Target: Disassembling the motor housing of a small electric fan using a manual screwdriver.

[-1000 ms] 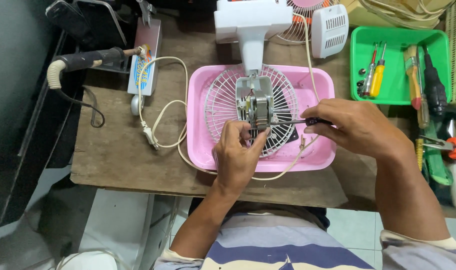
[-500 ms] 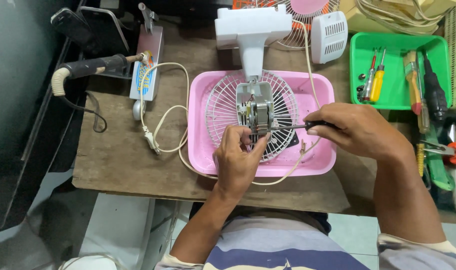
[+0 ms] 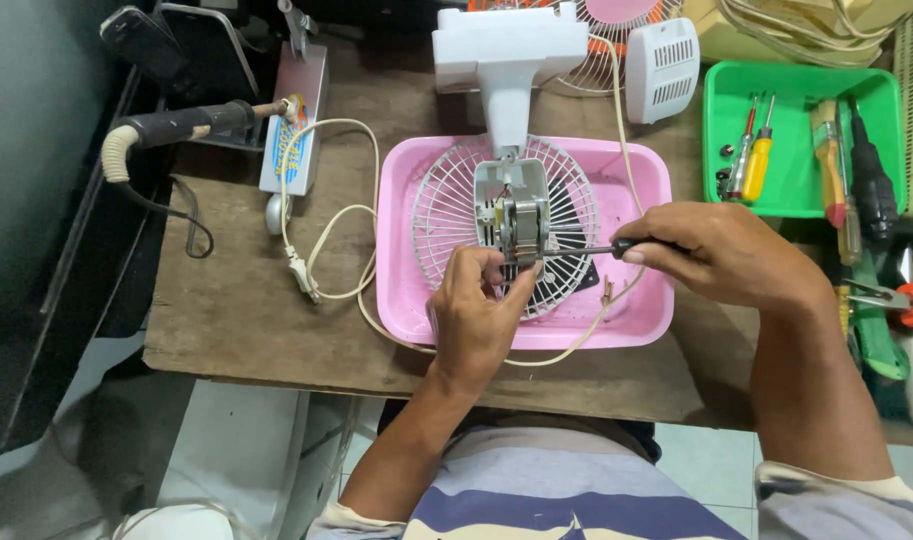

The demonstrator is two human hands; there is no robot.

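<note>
Centrally, pink tray [image 3: 646,310] near table's front edge holds white fan grille [image 3: 441,215] with small motor [image 3: 521,220] on top. Left hand [image 3: 471,320] curled, fingertips pinching motor's lower edge. Right hand [image 3: 721,250] closed round dark screwdriver [image 3: 596,248], tip at motor's side. White fan stand [image 3: 508,60] rises behind tray. Cream cord [image 3: 326,235] loops left of tray. Soldering iron [image 3: 176,125] at back-left corner. Green tool tray [image 3: 791,195] at right edge, well apart.

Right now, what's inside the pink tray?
Inside the pink tray: white fan grille, motor on top, cream cord. Tray floor beneath the grille is mostly covered.
</note>
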